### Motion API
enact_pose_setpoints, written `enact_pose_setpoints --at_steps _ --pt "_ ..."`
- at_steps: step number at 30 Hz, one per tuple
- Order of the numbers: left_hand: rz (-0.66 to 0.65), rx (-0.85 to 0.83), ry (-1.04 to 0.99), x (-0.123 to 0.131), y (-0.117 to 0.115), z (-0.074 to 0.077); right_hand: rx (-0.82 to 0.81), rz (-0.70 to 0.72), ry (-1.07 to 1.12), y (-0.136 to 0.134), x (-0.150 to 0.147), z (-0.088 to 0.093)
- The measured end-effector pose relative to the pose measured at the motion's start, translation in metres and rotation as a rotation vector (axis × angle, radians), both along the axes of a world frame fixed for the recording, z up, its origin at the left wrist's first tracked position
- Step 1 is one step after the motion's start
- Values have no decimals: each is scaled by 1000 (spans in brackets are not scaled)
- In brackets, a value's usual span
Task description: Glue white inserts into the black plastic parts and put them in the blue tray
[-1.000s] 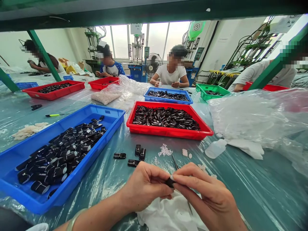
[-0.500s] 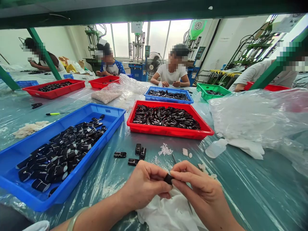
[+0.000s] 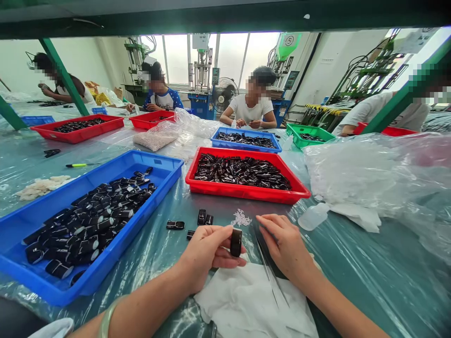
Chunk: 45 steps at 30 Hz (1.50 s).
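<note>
My left hand point(image 3: 207, 253) grips a small glossy black part point(image 3: 236, 242) upright between thumb and fingers, its lower fingers spread behind it. To its right, my right hand point(image 3: 291, 246) is over the table, thumb and forefinger slightly apart with nothing visible between them. Metal tweezers point(image 3: 269, 272) lie beside that hand, across a crumpled white cloth point(image 3: 253, 300). Small white bits point(image 3: 241, 217) lie beyond the hands. Several black parts lie at the left of them, one point(image 3: 175, 225) apart from the others, some partly hidden behind my left hand.
A blue tray point(image 3: 155, 162) at left and a red tray point(image 3: 246, 190) ahead hold many black parts. A translucent bottle point(image 3: 313, 216) lies at right beside plastic bags point(image 3: 380, 173). People sit across the table near more trays. A green beam point(image 3: 225, 23) crosses above.
My hands have parted. The black part stays in my left hand, now turned upright, while my right hand has released it and moved right and forward, uncovering more of the tweezers and cloth.
</note>
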<state>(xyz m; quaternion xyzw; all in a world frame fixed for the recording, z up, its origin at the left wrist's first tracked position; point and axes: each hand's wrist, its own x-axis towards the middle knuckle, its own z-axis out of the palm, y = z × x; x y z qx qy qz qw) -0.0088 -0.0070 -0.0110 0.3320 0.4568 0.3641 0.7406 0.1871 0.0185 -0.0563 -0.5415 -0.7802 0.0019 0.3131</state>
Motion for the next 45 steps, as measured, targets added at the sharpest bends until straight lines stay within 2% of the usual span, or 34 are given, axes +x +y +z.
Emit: enact_pose_setpoints --at_steps 3,5,11,14,25,41,45 --pt "5 -29 -9 0 1 0 20 -84 -98 6 -1 -10" --pt "-3 -40 -11 0 1 0 15 -93 -157 7 -1 -10" --pt "-29 -45 -2 1 -2 1 -33 -20 -267 4 -3 7" --pt "-43 -46 -8 2 -3 0 -67 -27 -304 4 -6 11" --pt "-111 4 -3 2 -4 -3 -114 -100 -468 5 -9 1" --pt "-183 92 59 2 -8 -2 -128 -46 -263 5 -4 -1" --pt "-176 71 82 3 -9 0 -128 -34 -117 1 -7 7"
